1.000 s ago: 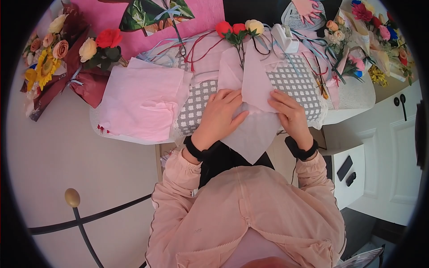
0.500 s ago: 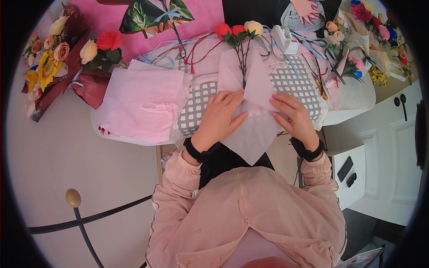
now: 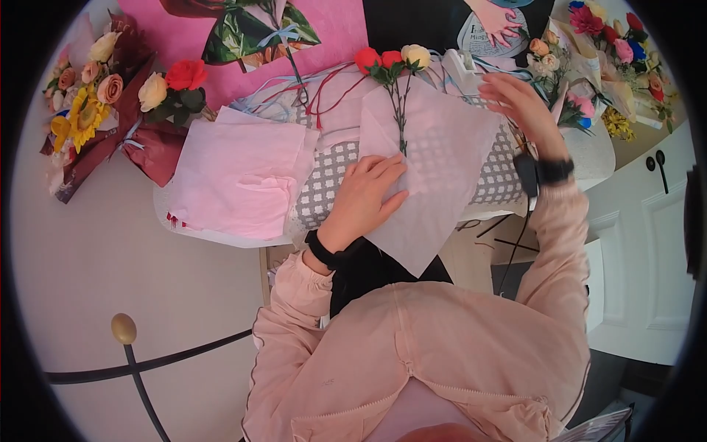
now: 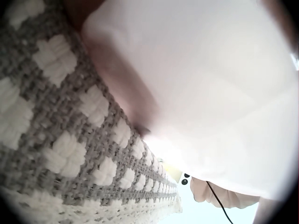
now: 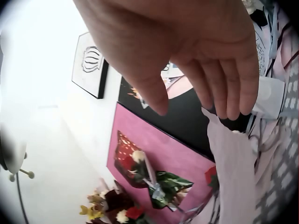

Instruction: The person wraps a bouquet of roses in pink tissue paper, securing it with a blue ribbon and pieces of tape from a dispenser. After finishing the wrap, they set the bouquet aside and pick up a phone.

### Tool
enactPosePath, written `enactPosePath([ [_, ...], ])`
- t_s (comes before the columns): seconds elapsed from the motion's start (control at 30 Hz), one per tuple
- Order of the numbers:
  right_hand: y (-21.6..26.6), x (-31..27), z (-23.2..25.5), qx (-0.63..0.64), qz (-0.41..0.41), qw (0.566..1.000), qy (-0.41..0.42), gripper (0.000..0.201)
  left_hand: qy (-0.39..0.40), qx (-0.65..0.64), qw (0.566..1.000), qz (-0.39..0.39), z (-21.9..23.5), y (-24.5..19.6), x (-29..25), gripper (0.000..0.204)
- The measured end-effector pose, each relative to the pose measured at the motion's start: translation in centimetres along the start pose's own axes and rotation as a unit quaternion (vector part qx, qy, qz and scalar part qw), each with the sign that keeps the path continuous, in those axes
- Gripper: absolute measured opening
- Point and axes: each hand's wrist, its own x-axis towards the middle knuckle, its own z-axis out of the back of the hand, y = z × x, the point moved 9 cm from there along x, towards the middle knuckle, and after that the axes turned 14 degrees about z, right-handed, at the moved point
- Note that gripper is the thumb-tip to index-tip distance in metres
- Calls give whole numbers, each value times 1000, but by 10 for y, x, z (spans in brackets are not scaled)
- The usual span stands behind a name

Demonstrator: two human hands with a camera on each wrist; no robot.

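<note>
Paper sheet (image 3: 442, 195) lies under flower stems (image 3: 401, 121), mid-desk (image 3: 598, 171); likely light, creases easily, best held by edges. Left hand (image 3: 364, 195) presses it, fingers extended; right hand (image 3: 520, 107), fingers loosely extended, appears empty.

A thin, pale pink sheet of paper (image 3: 442, 162) lies spread slantwise over a grey and white cloth (image 3: 320, 177), sheer enough for the cloth's pattern to show through. One pointed corner reaches toward the person past the cloth's near edge; another points to the right, and a crease runs down its left part. Three flowers lie on it side by side: two red ones (image 3: 367, 61) and a cream one (image 3: 416, 57), their heads beyond the paper's far edge, with green leaves below the blooms. Their thin, dark stems (image 3: 400, 110) run down close together along the paper, uncovered
</note>
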Motion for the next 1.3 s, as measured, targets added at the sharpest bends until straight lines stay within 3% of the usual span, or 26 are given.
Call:
enactPosePath([
  [0.1, -30, 48, -9, -72, -38, 991, 109, 41, 8, -4, 1000, 3, -1, 0, 0, 41],
  [0.23, -55, 78, -58, -178, -61, 957, 223, 37, 10, -5, 1000, 5, 1, -1, 0, 42],
  [0.43, -82, 110, -86, -255, -111, 922, 268, 26, 8, -1, 1000, 0, 2, -1, 1, 41],
  [0.53, -87, 111, -94, -59, -131, 964, 222, 28, 7, -4, 1000, 3, 0, 1, 1, 41],
  [0.63, -96, 121, -106, 64, -83, 974, 201, 38, 9, 0, 1000, 5, 1, 0, 2, 41],
  [0.83, -123, 124, -116, 117, -147, 969, 160, 46, 7, 11, 1000, 9, 1, 0, 2, 41],
  [1.03, -109, 120, -121, 78, -85, 980, 163, 46, 9, 3, 1000, 8, 1, 0, 1, 42],
  [1.3, -98, 118, -124, 132, -74, 977, 149, 43, -2, 6, 1000, 11, 1, -1, 1, 43],
])
